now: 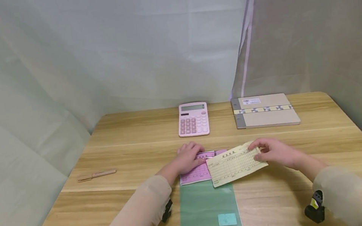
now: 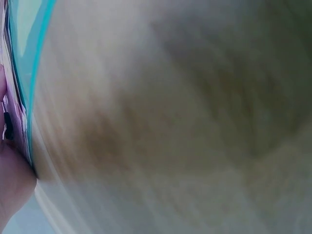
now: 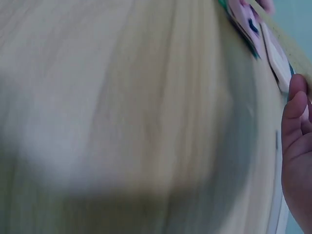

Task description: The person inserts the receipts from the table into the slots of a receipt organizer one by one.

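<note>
In the head view my right hand [image 1: 277, 152] pinches the right end of a yellow printed paper form [image 1: 235, 163] between thumb and fingers. The form is tilted, its left end overlapping a pink printed form [image 1: 194, 174]. My left hand [image 1: 187, 160] rests on the pink form, fingers toward its top edge and thumb reaching to the yellow form's left end. A wire-handled clip [image 1: 208, 154] shows at the pink form's top. Underneath lies a green translucent folder [image 1: 207, 205]. In the right wrist view, the right hand [image 3: 297, 146] grips the yellow form's edge.
Behind the hands, a pink calculator [image 1: 193, 119] lies on the wooden table [image 1: 139, 210]. A beige notebook [image 1: 266, 111] with a patterned band is at the back right. A capped tan pen [image 1: 97, 175] lies far left. Pale curtains [image 1: 158, 47] hang behind the table.
</note>
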{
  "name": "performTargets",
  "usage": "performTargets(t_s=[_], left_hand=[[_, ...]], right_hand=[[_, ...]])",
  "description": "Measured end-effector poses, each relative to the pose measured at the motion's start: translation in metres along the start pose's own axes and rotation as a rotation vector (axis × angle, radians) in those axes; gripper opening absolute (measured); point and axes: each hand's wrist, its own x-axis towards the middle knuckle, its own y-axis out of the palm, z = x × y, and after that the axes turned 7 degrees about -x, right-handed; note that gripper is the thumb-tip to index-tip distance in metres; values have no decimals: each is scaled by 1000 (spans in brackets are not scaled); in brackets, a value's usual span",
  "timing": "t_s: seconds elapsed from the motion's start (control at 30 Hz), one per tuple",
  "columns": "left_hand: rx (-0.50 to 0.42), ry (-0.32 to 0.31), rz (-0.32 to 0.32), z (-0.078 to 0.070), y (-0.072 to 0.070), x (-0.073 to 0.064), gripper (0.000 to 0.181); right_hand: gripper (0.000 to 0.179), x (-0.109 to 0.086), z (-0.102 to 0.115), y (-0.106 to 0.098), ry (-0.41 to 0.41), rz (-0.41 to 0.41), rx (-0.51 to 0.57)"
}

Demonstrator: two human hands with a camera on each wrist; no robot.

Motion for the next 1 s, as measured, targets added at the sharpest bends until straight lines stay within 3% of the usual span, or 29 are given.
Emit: performTargets(t_s=[0.17, 0.47, 0.8, 1.0], left_hand=[[8, 0, -10, -1, 1, 1, 40], [10, -9, -6, -1, 2, 1, 39], [-102, -24, -7, 1, -1, 1, 39], [-99, -30, -10, 4, -2, 2, 39]], right_hand=[[27, 13, 5, 21, -34, 75, 17], [27, 29, 15, 48, -61, 142, -113], [28, 42, 24, 70, -116, 92, -271], [29, 44, 27, 78, -133, 56, -318]])
